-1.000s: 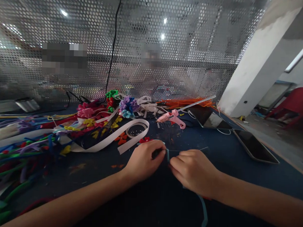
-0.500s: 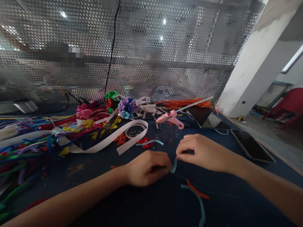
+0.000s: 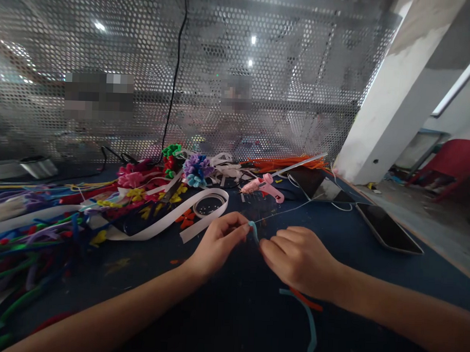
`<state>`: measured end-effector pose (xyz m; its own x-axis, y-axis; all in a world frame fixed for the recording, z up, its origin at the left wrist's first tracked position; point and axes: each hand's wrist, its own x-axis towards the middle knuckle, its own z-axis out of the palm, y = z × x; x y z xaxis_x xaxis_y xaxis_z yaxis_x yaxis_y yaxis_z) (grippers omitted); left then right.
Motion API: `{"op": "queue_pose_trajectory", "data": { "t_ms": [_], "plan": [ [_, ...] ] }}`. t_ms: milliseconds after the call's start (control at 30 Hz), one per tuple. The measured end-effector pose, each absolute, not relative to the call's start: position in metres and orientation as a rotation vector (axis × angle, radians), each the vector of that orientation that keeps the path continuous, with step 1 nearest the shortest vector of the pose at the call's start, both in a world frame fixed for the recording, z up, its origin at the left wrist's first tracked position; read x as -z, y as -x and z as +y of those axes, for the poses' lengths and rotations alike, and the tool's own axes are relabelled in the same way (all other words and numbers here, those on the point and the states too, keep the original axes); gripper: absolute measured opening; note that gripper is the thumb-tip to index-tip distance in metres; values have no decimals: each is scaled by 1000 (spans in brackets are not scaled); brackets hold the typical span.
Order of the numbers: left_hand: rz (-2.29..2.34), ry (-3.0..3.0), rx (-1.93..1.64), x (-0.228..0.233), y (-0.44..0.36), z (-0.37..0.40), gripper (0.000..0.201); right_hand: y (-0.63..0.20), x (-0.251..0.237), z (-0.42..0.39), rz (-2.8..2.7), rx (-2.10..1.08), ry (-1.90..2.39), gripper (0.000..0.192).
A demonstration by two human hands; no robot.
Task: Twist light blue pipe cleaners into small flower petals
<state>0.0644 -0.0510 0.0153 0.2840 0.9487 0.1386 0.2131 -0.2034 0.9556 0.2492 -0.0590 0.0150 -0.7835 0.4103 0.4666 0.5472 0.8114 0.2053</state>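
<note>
A short light-blue pipe cleaner (image 3: 254, 232) bends between my two hands above the dark table. My left hand (image 3: 217, 244) pinches its upper end between thumb and fingertips. Curled in close, the fingers of my right hand (image 3: 299, 258) grip its lower end. A fine pale strand (image 3: 283, 212) runs from near the left fingertips up to the right. Below my right hand lie a longer light-blue pipe cleaner (image 3: 310, 322) and an orange piece (image 3: 310, 301), partly covered by the hand. The red flower seen earlier is not visible now.
Beyond my hands lies a pink glue gun (image 3: 263, 186) with a glue stick in it. White ribbon (image 3: 160, 219) curls beside a clear tape roll (image 3: 210, 203). Pipe-cleaner flowers (image 3: 196, 169) crowd the left. A tablet (image 3: 323, 184) and a phone (image 3: 389, 227) lie right.
My left hand has moved up and away, now holding the blue piece's upper end. My right hand has come down and closer, gripping the lower end. The pale strand now shows.
</note>
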Motion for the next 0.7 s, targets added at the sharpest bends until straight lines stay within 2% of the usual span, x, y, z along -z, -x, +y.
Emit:
{"op": "queue_pose_trajectory", "data": {
  "t_ms": [133,300,400,533,633,700],
  "plan": [
    [1246,-2042,-917,-20,-63,-53,16,-250,-23,-70,-2556,643,702,18],
    [1194,-2299,-704,-23,-62,-55,15,-256,-45,-71,-2547,477,819,21],
    [992,-2322,-620,-24,-61,-54,15,-264,-57,-62,-2554,238,858,21],
    [713,-2142,-521,-24,-59,-52,16,-277,-66,-43,-2570,-338,837,13],
    [698,-1856,-562,-24,-59,-54,17,-281,-63,-27,-2507,-661,838,13],
    [717,-1632,-644,-21,-60,-55,18,-280,-57,-20,-2450,-760,841,16]
  ]
}}
